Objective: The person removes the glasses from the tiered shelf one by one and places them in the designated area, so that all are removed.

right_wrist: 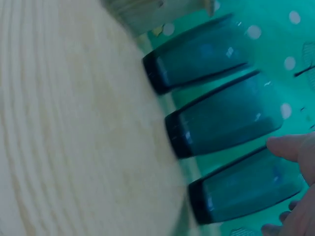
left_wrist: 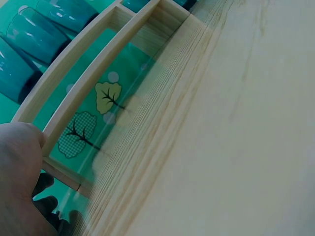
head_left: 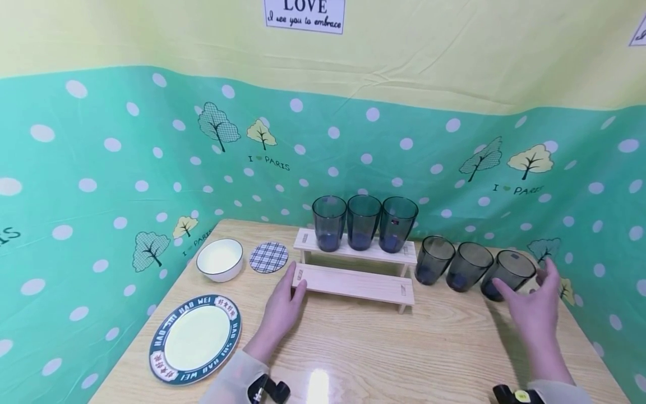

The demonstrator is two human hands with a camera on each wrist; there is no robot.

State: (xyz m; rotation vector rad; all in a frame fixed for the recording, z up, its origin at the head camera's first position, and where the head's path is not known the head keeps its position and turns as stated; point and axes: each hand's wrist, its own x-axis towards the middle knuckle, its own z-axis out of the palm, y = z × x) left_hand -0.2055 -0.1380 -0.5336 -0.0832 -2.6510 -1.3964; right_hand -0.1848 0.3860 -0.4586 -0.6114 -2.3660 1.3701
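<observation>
A light wooden two-tier rack [head_left: 348, 283] stands on the table, with three dark tinted glasses [head_left: 364, 224] upright along its upper tier. My left hand [head_left: 282, 308] grips the lower tier's left end, thumb at its front edge; the thumb [left_wrist: 24, 142] shows against the wood in the left wrist view. Three more glasses stand in a row right of the rack. Around the rightmost glass [head_left: 507, 275] my right hand [head_left: 537, 306] is spread, thumb in front and fingers beyond its right side. In the right wrist view that glass [right_wrist: 246, 189] lies between thumb and fingers; firm contact cannot be told.
Left of the rack are a white bowl [head_left: 220, 260], a checked round coaster [head_left: 269, 257] and a blue-rimmed plate [head_left: 234, 331]. The middle glass [head_left: 469, 268] and left glass [head_left: 434, 261] stand close beside the rightmost one. A patterned green cloth [head_left: 323, 157] hangs behind the table.
</observation>
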